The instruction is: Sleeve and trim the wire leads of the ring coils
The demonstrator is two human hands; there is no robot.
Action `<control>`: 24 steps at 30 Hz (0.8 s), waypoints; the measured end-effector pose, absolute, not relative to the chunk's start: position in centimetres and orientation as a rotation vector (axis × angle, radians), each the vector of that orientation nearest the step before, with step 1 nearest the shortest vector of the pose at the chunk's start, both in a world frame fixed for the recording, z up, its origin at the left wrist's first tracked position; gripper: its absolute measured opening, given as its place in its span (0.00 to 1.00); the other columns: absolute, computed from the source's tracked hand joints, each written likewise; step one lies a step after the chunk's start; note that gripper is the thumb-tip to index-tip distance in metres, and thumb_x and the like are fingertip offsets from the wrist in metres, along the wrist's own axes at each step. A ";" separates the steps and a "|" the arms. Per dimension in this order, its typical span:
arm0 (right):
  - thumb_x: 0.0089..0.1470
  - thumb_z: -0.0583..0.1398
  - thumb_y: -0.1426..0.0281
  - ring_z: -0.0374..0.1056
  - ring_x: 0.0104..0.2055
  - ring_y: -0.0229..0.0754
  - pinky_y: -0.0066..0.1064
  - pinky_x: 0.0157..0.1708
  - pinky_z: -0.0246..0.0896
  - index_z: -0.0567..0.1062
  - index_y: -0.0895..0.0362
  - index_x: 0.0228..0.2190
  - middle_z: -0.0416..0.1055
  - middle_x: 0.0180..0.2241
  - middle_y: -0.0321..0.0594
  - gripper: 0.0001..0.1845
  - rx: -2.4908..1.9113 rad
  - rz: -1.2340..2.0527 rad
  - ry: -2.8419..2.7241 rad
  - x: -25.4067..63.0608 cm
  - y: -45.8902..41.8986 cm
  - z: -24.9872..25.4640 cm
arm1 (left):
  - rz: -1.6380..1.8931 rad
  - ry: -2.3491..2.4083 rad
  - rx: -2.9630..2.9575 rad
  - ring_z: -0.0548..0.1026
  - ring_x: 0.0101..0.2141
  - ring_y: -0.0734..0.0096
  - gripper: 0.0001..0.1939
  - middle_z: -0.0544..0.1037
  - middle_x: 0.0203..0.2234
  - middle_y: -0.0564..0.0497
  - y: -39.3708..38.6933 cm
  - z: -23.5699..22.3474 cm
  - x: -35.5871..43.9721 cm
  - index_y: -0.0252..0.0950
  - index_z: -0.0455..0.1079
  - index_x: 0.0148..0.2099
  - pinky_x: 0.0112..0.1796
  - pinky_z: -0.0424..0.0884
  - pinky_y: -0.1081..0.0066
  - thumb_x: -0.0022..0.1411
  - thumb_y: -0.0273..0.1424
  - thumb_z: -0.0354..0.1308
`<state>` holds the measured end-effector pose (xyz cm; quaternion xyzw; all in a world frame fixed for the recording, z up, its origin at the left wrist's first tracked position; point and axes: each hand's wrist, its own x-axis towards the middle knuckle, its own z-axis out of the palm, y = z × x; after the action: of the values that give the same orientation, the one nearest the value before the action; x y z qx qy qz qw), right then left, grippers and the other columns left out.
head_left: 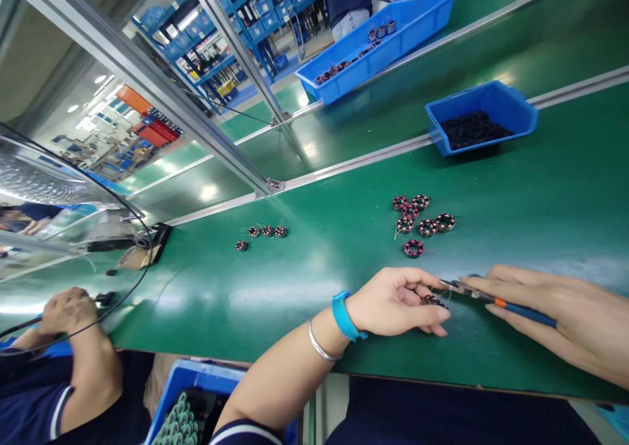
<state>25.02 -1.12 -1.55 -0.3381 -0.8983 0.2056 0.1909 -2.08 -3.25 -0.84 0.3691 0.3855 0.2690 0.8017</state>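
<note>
My left hand (400,301) is closed on a small copper-wound motor stator (432,301), most of it hidden by the fingers. A thin wire sticks out from it on the right. In my right hand (565,314) is a pair of pliers or cutters (501,301) with blue and orange handles. Their jaw tips reach the tips of my left fingers, close to the wire; whether they grip the wire I cannot tell. Beyond my hands lies a loose group of several stators (413,248), some pinkish red, some copper.
Farther left on the green bench (304,255) sit several more stators (266,231). A blue bin (525,114) holds black pieces; a long blue tray (339,91) behind it holds stators. Below the bench edge is another blue bin (170,392). A co-worker's hands (71,310) are at left.
</note>
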 end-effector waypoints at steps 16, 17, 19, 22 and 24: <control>0.76 0.52 0.57 0.86 0.33 0.49 0.31 0.23 0.80 0.83 0.41 0.60 0.88 0.40 0.39 0.24 -0.837 0.475 -2.466 24.9 -1.2 -1.5 | 0.580 0.833 0.814 0.82 0.25 0.76 0.38 0.78 0.29 0.58 -3.3 -0.8 -2.0 0.32 0.76 0.45 0.31 0.79 0.76 0.38 0.44 0.88; 0.76 0.52 0.57 0.86 0.32 0.49 0.31 0.23 0.80 0.84 0.41 0.60 0.88 0.39 0.39 0.24 -0.831 0.470 -2.454 24.8 -1.2 -1.4 | 0.582 0.834 0.816 0.82 0.25 0.76 0.37 0.78 0.29 0.58 -3.3 -0.7 -2.0 0.33 0.76 0.45 0.31 0.79 0.75 0.37 0.44 0.88; 0.76 0.51 0.56 0.86 0.32 0.49 0.31 0.23 0.80 0.85 0.41 0.58 0.88 0.38 0.38 0.24 -0.826 0.470 -2.439 24.7 -1.2 -1.2 | 0.582 0.835 0.817 0.83 0.25 0.76 0.36 0.78 0.29 0.58 -3.3 -0.7 -1.9 0.33 0.77 0.45 0.31 0.80 0.75 0.38 0.43 0.88; 0.77 0.51 0.57 0.86 0.33 0.50 0.32 0.23 0.81 0.86 0.40 0.57 0.88 0.39 0.40 0.25 -0.836 0.465 -2.439 24.5 -1.3 -0.8 | 0.581 0.839 0.814 0.83 0.25 0.77 0.36 0.78 0.29 0.58 -3.3 -0.8 -1.9 0.33 0.77 0.45 0.32 0.80 0.75 0.38 0.42 0.88; 0.77 0.50 0.57 0.86 0.33 0.51 0.33 0.23 0.81 0.86 0.41 0.56 0.88 0.40 0.41 0.25 -0.838 0.438 -2.441 24.4 -1.3 -0.7 | 0.579 0.840 0.813 0.83 0.25 0.77 0.37 0.78 0.29 0.58 -3.3 -0.8 -1.9 0.33 0.77 0.45 0.32 0.80 0.76 0.37 0.43 0.88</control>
<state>24.39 -1.35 -0.66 -0.3092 -0.9007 0.1615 0.2588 -1.92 -3.32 -0.82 0.3784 0.3907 0.2695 0.7947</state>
